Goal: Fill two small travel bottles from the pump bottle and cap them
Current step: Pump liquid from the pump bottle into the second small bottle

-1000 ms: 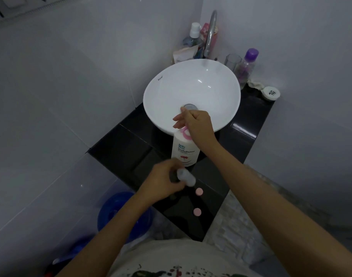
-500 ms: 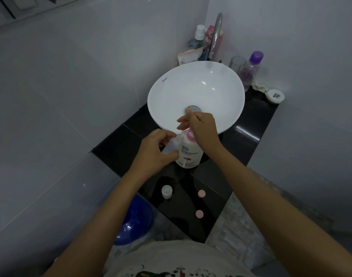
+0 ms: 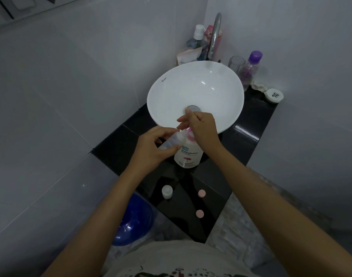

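A white pump bottle (image 3: pixel 188 155) with a pink pump stands on the black counter (image 3: pixel 115 144) just in front of the basin. My right hand (image 3: pixel 203 130) rests on top of its pump head. My left hand (image 3: pixel 151 148) holds a small clear travel bottle (image 3: pixel 172 141) tilted, its mouth up against the pump nozzle. A second small travel bottle (image 3: pixel 167 191) stands upright and uncapped nearer to me on the counter. Two pink caps (image 3: pixel 201 193) (image 3: pixel 199 213) lie to its right.
A white round basin (image 3: pixel 195 92) with a chrome tap (image 3: pixel 214 35) sits behind the pump bottle. Toiletry bottles, a glass (image 3: pixel 236 63), a purple-capped bottle (image 3: pixel 251 66) and a white jar (image 3: pixel 274 95) crowd the back. A blue bucket (image 3: pixel 132 222) is on the floor at the left.
My left hand lifted the travel bottle from low over the counter up to the pump nozzle. The second travel bottle came into sight on the counter. My right hand stayed on the pump.
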`<state>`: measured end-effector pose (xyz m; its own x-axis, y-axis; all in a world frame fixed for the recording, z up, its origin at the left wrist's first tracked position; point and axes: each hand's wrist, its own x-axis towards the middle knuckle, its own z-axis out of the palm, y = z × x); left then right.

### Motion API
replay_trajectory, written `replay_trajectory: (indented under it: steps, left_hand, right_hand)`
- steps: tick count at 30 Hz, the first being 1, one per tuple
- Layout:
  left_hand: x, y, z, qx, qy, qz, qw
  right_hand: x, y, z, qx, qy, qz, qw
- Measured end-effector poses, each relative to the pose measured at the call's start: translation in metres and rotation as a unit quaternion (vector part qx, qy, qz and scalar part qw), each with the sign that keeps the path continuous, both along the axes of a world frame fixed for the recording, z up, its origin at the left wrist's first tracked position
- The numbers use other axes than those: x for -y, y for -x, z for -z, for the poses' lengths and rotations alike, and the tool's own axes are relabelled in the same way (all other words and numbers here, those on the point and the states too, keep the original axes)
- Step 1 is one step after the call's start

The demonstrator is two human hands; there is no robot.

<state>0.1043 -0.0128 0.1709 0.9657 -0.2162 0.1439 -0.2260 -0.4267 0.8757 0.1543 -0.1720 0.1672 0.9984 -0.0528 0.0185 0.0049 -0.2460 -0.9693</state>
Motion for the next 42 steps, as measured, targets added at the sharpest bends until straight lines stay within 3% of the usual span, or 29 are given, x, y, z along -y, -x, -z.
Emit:
replay_trajectory:
  steps: [20, 29, 35, 42]
  left_hand:
    - [0.004, 0.001, 0.001, -0.105, 0.116, -0.006, 0.988]
    - [0.003, 0.0, -0.008, -0.119, 0.171, -0.005, 0.978]
    - [0.005, 0.001, -0.007, -0.134, 0.175, -0.005, 0.975]
    - [0.005, 0.002, -0.005, -0.145, 0.165, 0.005, 0.976]
  right_hand:
    - [0.0, 0.002, 0.012, 0.006, 0.02, 0.006, 1.0]
    - [0.007, -0.005, -0.01, -0.024, -0.011, -0.06, 0.998]
    - [0.005, 0.004, -0.002, 0.02, -0.011, -0.03, 0.999]
    - [0.007, 0.003, 0.005, -0.007, 0.02, -0.028, 0.999]
